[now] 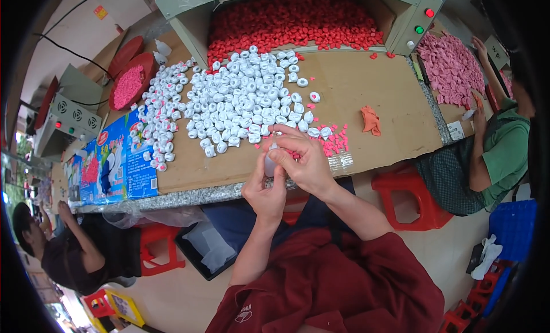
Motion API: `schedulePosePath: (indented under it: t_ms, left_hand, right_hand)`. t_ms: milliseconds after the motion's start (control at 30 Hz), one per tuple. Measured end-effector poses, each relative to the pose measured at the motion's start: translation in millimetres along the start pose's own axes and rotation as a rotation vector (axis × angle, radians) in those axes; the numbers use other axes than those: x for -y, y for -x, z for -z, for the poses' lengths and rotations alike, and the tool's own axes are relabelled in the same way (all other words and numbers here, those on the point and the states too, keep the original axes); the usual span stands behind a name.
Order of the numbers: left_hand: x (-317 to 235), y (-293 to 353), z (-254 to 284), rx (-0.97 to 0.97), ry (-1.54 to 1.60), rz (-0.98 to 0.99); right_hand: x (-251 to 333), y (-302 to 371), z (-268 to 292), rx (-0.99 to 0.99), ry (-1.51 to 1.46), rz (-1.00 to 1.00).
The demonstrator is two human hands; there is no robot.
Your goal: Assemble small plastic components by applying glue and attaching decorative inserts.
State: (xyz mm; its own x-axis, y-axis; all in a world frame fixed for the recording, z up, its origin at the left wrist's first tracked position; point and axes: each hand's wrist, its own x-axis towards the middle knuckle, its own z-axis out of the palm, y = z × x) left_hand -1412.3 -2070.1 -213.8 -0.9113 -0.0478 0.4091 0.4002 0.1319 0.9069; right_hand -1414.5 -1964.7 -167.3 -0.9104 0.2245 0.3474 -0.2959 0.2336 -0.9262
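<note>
My two hands meet just above the table's front edge. My left hand (pixel 265 191) is closed around a small whitish squeeze bottle (pixel 270 166), standing roughly upright with its narrow tip up. The fingers of my right hand (pixel 306 166) are pinched together by the bottle's tip; whatever they hold is too small or hidden to name. Right behind the hands spreads a heap of small round white pieces (pixel 240 92) with dark markings. Tiny pink pieces (pixel 336 141) lie scattered beside my right hand, some partly covered by it.
An orange crumpled piece (pixel 370 120) lies on the cardboard-covered tabletop (pixel 395 98). Behind stands a grey machine housing (pixel 413 26) full of red pieces (pixel 292 21). A red bowl (pixel 148 64) of pink pieces sits at back left. Co-workers sit left and right; red stools (pixel 409 201) stand nearby.
</note>
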Motion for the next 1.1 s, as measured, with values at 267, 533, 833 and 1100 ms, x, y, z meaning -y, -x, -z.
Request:
schedulePosePath:
  t_ms: [267, 533, 833, 1100]
  left_hand:
    - [-4.5, 0.7, -6.9, 0.048, 0.016, 0.008]
    - [-9.8, 9.7, 8.1, 0.440, 0.564, 0.537]
    - [-9.7, 20.5, -9.8, 0.624, 0.695, 0.630]
    - [-11.1, 24.9, -9.1, 0.750, 0.681, 0.628]
  right_hand:
    - [2.7, 7.7, 7.4, -0.005, 0.139, 0.032]
    - [-8.9, 18.0, 106.6, -0.294, 0.329, -0.083]
    - [-35.5, 18.8, 149.9, -0.239, 0.236, -0.215]
    - [0.4, 31.7, 101.2, 0.145, -0.340, -0.266]
